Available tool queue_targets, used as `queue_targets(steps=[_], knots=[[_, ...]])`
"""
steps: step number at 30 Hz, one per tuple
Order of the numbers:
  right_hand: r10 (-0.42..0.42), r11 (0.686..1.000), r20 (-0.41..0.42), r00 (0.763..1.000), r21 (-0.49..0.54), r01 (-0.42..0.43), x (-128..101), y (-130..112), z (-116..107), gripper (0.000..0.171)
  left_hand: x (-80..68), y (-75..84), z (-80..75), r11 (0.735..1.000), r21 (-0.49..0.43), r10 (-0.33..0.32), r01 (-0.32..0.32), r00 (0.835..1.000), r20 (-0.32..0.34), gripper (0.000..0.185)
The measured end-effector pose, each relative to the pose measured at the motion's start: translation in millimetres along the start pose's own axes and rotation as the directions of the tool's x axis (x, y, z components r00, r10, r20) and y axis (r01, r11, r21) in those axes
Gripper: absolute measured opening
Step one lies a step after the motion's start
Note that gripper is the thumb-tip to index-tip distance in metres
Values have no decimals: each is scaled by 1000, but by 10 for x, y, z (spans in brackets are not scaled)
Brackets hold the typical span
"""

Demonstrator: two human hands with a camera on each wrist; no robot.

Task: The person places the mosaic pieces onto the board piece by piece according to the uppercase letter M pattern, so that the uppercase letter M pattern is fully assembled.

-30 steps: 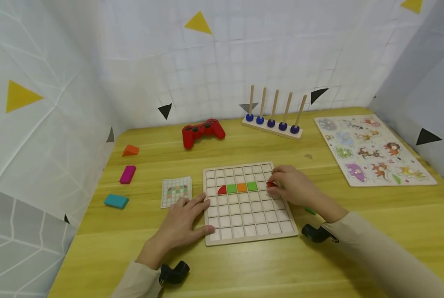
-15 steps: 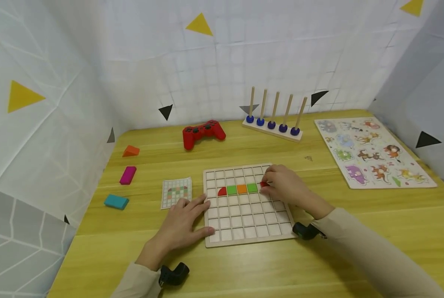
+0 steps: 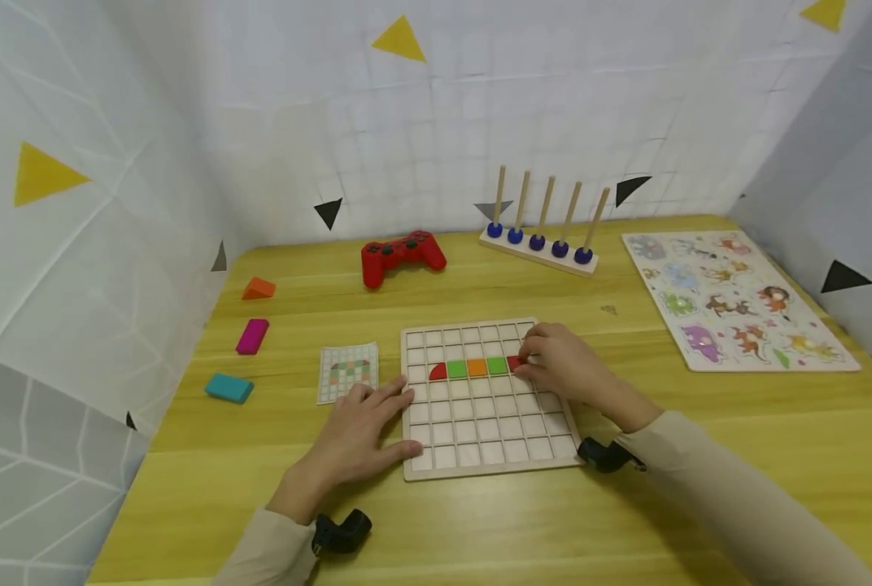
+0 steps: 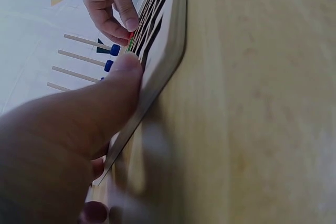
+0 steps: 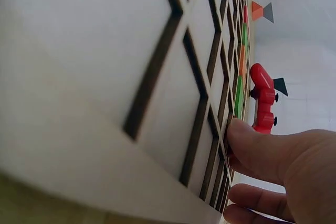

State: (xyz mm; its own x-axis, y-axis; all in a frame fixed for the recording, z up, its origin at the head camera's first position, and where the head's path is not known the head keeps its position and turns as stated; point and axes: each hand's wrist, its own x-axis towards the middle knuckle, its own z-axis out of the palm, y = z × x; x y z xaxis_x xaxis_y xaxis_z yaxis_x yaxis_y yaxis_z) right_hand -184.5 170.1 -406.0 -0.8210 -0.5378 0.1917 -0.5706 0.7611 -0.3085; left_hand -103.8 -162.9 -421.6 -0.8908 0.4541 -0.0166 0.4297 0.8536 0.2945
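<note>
right hand (image 3: 564, 366) now presses the red tile (image 3: 513, 363) into the grid (image 3: 480, 439) beside green, fingers pinching it; row closes | left hand (image 3: 363, 431) flat, fingers released, steadying grid's left edge

"What is sitting on your yellow wooden table (image 3: 480, 521)?"
"A grid board (image 3: 483, 423), a little pattern card (image 3: 348, 370), a red game controller (image 3: 403, 254), a peg stand (image 3: 542, 248), an animal puzzle (image 3: 736, 297), and three colored blocks (image 3: 251, 335) are lying there."
</note>
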Motion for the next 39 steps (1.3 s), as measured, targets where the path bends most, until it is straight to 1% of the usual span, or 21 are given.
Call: queue_targets(steps=[6,12,17,23,27,31,34,39], knots=[[29,1000,10,1000,2,-30,-13,-9,8,10,6,7,-14,1000,-4,5,-5,1000,12,77],[25,1000,10,1000,7,-25,-38,-6,2,12,-2,3,-1,1000,2,-6,6,1000,25,77],[51,999,-2,999,12,-51,-97,54,-79,13,-9,-2,5,1000,4,-9,9,1000,29,77],[99,995,-26,995,25,-98,-253,222,-228,16,-7,-2,2,1000,8,-12,12,1000,22,77],[134,990,-2,991,36,-134,-353,335,-315,18,-11,6,-13,1000,-3,-13,13,1000,18,76],[163,986,37,986,21,-164,-446,424,-362,19,-18,15,-17,1000,-2,-11,11,1000,13,76],[158,987,57,986,16,-160,-493,452,-367,18,-21,15,-18,1000,5,-9,9,1000,7,76],[138,990,59,989,30,-140,-509,447,-336,17,-20,19,-19,1000,4,-2,2,1000,2,76]])
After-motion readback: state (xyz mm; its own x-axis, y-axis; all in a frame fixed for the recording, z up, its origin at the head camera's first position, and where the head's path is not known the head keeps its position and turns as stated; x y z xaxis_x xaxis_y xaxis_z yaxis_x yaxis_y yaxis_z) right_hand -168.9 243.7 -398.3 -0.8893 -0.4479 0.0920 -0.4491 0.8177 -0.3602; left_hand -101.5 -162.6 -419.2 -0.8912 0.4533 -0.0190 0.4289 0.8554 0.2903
